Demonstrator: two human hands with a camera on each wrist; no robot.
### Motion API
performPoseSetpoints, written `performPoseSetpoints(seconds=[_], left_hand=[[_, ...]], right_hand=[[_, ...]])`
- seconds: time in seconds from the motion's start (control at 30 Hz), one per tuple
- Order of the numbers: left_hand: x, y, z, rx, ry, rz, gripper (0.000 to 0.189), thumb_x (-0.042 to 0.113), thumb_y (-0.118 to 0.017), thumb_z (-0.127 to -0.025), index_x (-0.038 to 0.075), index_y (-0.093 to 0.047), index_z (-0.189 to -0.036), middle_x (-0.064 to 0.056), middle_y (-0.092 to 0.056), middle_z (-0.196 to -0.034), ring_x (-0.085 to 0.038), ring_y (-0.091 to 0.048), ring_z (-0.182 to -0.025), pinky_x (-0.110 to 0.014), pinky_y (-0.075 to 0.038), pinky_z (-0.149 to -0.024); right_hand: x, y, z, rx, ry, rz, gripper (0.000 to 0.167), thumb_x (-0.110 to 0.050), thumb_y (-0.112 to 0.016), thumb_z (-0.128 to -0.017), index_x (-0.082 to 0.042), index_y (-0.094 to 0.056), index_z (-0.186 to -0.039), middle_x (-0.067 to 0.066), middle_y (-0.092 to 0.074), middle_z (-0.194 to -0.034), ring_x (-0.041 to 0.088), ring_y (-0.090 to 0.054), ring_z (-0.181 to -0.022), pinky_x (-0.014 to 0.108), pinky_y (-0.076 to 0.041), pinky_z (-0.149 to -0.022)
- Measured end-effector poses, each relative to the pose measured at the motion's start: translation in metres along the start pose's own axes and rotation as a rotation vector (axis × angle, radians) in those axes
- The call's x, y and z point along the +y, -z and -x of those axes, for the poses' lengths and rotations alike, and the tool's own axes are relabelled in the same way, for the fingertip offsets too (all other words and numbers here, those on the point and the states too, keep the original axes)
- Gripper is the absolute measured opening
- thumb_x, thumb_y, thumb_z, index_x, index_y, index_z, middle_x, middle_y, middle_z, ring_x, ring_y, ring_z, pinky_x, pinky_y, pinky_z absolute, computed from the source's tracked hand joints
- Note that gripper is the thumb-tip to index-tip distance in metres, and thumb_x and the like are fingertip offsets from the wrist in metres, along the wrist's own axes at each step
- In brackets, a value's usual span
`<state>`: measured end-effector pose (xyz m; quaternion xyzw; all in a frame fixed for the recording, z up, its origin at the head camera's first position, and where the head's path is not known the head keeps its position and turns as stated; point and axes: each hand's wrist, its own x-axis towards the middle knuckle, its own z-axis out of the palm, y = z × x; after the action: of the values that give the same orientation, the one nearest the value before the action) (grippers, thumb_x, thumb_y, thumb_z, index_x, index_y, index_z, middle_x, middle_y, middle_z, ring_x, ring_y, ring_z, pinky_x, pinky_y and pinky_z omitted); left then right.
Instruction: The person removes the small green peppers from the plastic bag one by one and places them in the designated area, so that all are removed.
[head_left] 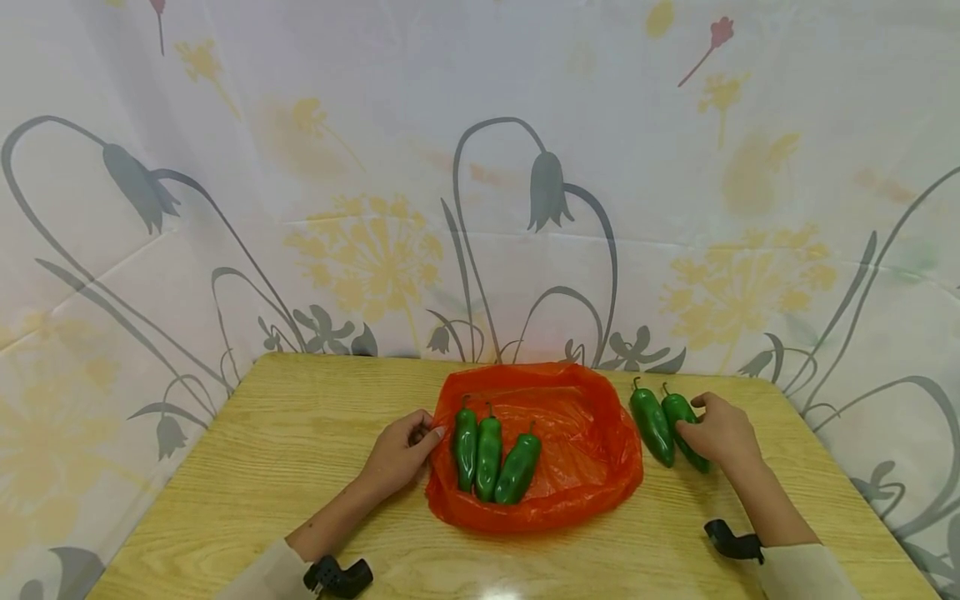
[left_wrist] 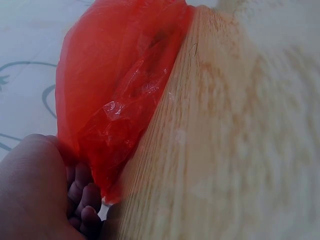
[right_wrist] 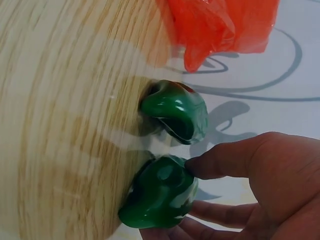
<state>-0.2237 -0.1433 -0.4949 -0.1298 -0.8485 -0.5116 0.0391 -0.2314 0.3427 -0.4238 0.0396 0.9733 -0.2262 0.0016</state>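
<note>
A red plastic bag lies with its mouth spread wide in the middle of the table, and several green peppers are about. Three of them lie side by side in the left half of the bag. My left hand pinches the bag's left rim between thumb and fingers; the left wrist view shows the bag rising from the hand. To the right of the bag lie two more peppers. My right hand grips the outer pepper, thumb on one side and fingers on the other. The inner pepper lies untouched next to it.
The wooden table carries all of this. A white cloth with printed flowers hangs behind it and along both sides. Black wrist cameras are strapped at both sleeves.
</note>
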Motion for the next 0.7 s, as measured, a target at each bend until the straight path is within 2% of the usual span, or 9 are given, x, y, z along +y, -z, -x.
performPoseSetpoints(seconds=[0.3,0.7], left_hand=[[0.003,0.0006,0.0,-0.006,0.002,0.028,0.012,0.023,-0.07,-0.103,0.015,-0.07,-0.093,0.004,-0.061,-0.078,-0.011,-0.054,-0.071,-0.024,-0.042,-0.067],[0.0021,0.0004,0.0004,-0.007,0.004,0.013,0.011,0.023,-0.07,-0.103,0.016,-0.07,-0.094,0.005,-0.06,-0.077,-0.01,-0.054,-0.07,-0.024,-0.043,-0.066]], right_hand=[[0.0045,-0.0053,-0.002,0.014,0.0,-0.007,0.058,-0.023,-0.063,-0.098,0.02,-0.049,-0.135,0.038,-0.065,-0.113,0.049,-0.066,-0.095,0.054,-0.054,-0.074],[0.0031,-0.0048,-0.0021,0.023,0.014,-0.005,0.059,-0.023,-0.063,-0.101,0.022,-0.047,-0.136,0.042,-0.063,-0.115,0.053,-0.065,-0.097,0.058,-0.055,-0.077]])
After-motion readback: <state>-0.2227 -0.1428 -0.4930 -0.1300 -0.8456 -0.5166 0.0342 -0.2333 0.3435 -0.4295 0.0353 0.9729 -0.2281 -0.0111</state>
